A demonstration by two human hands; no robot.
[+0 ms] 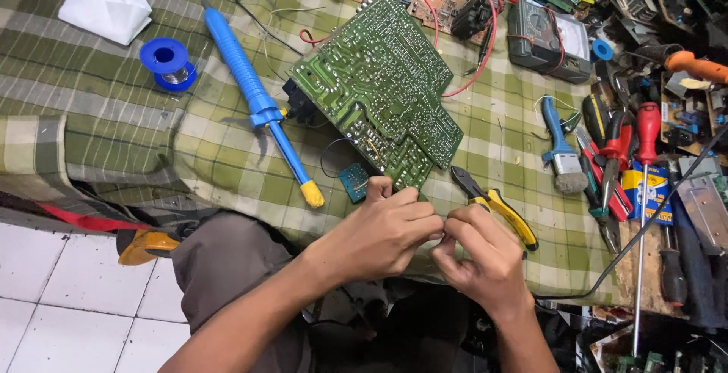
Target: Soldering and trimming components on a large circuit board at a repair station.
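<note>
A green circuit board point(377, 89), stepped in outline and dense with silvery solder dots, lies tilted on a checked green cloth point(114, 115). From its near corner, at six o'clock, a thin dark wire loops to a small blue-green board point(353, 182). Just below that, the left hand point(383, 233) and the right hand point(478, 255) meet fingertip to fingertip, both curled narrow and pinching something too small to make out; the forearms come in from five and seven o'clock. At three o'clock of the hands lie yellow-handled cutters point(497, 206), nearly touching the right knuckles. At ten o'clock rests a smooth blue plastic solder sucker point(258, 104) with a yellow tip, and beyond it a blue solder spool point(168, 64). The cloth's near edge runs just under the wrists; open cloth lies at nine o'clock
</note>
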